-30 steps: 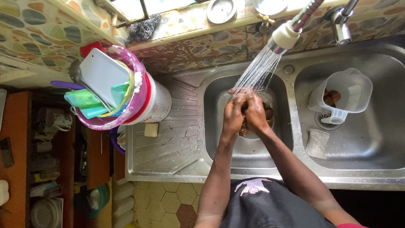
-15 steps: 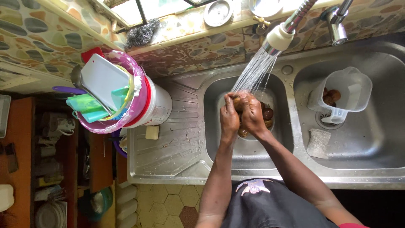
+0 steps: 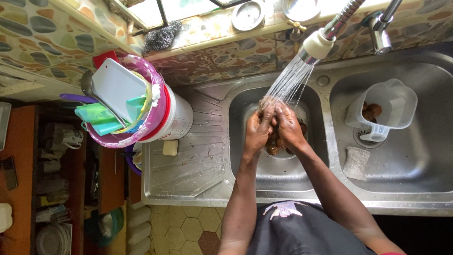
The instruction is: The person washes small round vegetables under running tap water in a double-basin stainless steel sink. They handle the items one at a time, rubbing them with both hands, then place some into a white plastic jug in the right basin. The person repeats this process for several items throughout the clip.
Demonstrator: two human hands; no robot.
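Note:
Over the left sink basin (image 3: 239,108), my left hand (image 3: 257,131) and my right hand (image 3: 289,126) are pressed together under the water stream (image 3: 289,81) from the white spray head (image 3: 317,44). Both close around small brown round lumps (image 3: 273,147). More of these lumps lie just beneath the hands in the basin, partly hidden by my fingers.
A clear plastic jug (image 3: 383,109) holding a few brown lumps stands in the right basin beside a grey sponge (image 3: 356,163). A soap bar (image 3: 170,147) lies on the drainboard. A pink basin (image 3: 153,123) on a white bucket holds a white cutting board (image 3: 118,89). Steel wool (image 3: 161,37) sits on the sill.
My hands stay under the spray in the same spot. Their fingers have shifted slightly against each other around the brown lumps.

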